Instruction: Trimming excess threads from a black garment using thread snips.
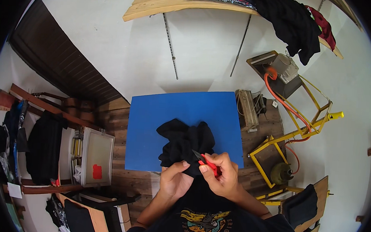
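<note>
A crumpled black garment [186,139] lies bunched on the blue tabletop [149,114], towards its near edge. My left hand [175,180] grips the near part of the cloth, its thumb pressed on top. In my right hand [225,178] is a pair of small red-handled snips [208,163], held between thumb and fingers. Their dark pointed blades reach over the cloth, just right of my left thumb. Whether the tips touch the fabric I cannot tell. The cloth's lower end merges with my dark shirt.
A wooden wall shelf [158,6] with a hanging black garment [288,24] spans the far wall. To the right stands a yellow metal frame [261,157] with an orange hose [286,106]. A framed screen [98,155] and racked dark clothes [44,147] are at left.
</note>
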Action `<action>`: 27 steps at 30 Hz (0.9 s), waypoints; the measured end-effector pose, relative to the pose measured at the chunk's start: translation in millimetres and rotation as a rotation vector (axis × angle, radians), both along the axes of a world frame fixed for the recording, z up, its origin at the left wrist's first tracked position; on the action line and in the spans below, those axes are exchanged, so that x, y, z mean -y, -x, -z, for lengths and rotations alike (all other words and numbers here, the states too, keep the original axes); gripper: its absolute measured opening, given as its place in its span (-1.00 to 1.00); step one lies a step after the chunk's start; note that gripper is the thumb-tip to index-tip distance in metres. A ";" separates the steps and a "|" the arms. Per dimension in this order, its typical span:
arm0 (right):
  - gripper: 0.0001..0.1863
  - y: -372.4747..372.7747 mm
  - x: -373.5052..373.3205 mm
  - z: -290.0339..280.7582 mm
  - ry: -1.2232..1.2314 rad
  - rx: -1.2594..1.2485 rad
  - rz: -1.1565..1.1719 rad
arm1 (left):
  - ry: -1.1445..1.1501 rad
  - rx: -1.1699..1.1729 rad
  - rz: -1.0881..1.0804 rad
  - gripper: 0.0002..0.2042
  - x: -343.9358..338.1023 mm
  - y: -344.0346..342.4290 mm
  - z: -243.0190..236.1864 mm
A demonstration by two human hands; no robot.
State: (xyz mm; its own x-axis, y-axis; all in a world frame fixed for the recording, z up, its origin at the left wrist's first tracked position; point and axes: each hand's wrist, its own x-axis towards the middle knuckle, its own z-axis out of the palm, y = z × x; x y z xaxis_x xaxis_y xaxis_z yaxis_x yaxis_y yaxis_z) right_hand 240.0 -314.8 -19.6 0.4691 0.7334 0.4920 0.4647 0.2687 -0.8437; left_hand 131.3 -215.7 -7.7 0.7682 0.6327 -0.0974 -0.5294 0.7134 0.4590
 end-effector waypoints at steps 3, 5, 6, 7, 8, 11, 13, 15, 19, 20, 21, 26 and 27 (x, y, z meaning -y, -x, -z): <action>-0.73 -0.9 -0.9 -3.1 0.058 -0.072 0.085 | 0.030 0.102 0.074 -0.62 -7.1 -1.4 -3.1; -0.77 -11.4 -10.9 8.4 -0.098 -0.385 0.100 | 0.104 0.014 0.053 -0.63 -10.0 -2.1 -18.3; -0.77 -19.7 -11.4 3.4 -0.034 -0.436 0.119 | 0.105 0.013 0.049 -0.63 -14.7 0.3 -16.1; -0.77 -29.6 -10.8 -1.6 0.030 -0.487 0.137 | 0.105 0.112 0.068 -0.65 -21.6 4.3 -12.0; -0.78 -38.5 -12.9 1.7 0.073 -0.534 0.135 | 0.105 0.212 0.088 -0.68 -26.5 7.6 -9.8; -0.79 -69.3 -26.9 45.2 0.171 -0.651 0.157 | 0.053 0.275 0.083 -0.71 -38.8 12.4 -1.3; -0.78 -76.0 -43.8 70.1 0.119 -0.654 0.129 | 0.018 0.330 0.089 -0.70 -41.1 13.9 -0.5; -0.73 -75.5 -54.4 82.7 0.165 -0.706 0.116 | 0.053 0.180 0.020 -0.68 -39.0 15.9 -8.3; -0.70 -81.4 -59.6 89.5 0.439 -0.994 -0.070 | 0.067 0.508 0.214 -0.48 -53.0 26.0 22.7; -0.65 -84.5 -59.0 88.6 0.493 -1.028 -0.130 | 0.027 0.437 0.146 -0.49 -52.8 27.3 22.4; -0.65 -88.8 -57.9 85.9 0.498 -1.028 -0.131 | -0.011 0.366 0.078 -0.50 -53.1 28.5 22.8; -0.77 -104.4 -48.5 83.7 0.583 -0.949 -0.389 | -0.072 0.249 -0.128 -0.55 -61.7 28.9 21.8; -0.77 -105.7 -46.9 80.1 0.594 -0.952 -0.390 | -0.087 0.233 -0.168 -0.55 -64.3 26.3 19.2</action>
